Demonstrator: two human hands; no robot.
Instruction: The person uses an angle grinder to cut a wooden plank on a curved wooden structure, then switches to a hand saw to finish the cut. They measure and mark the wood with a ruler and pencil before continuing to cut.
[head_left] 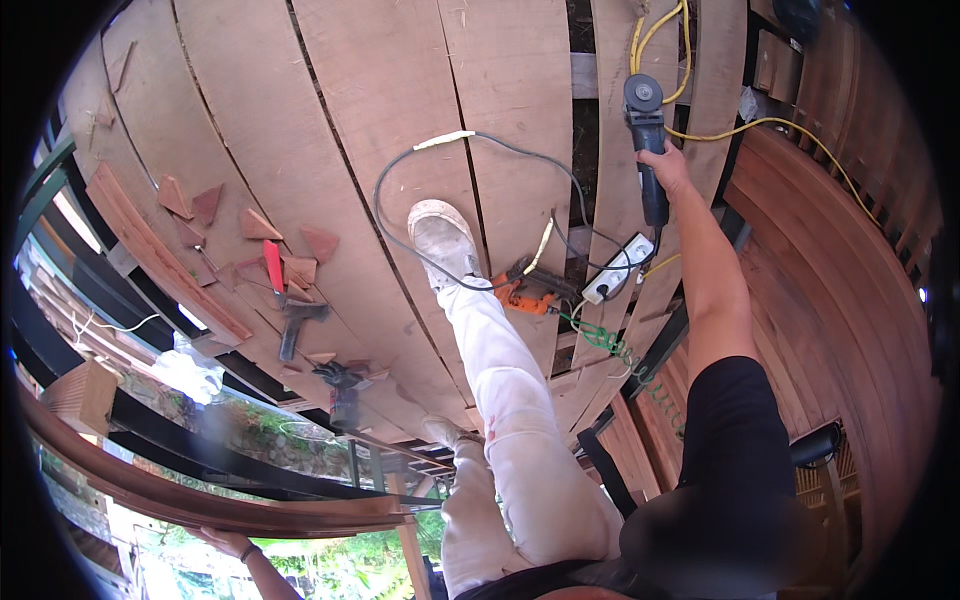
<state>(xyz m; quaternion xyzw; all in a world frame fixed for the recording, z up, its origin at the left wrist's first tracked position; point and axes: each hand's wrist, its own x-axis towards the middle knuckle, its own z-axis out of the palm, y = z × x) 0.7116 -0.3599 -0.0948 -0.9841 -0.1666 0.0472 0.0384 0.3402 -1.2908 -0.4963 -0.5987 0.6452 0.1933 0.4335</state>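
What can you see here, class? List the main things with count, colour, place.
Angle grinder: one, dark, upper right
Cords: several, yellow or dark, around grinder
Power strip: one, white, below grinder
Orange tool: one, orange, left of strip
Coiled hose: one, green, below strip
Red-handled tool: one, red, left
Offcuts: several, reddish, left
Planks: several, brown, underfoot
Curved rail: one, brown, lower left
Shoes: two, pale, centre
Left hand: one, bare, by rail
Right hand: one, bare, on grinder
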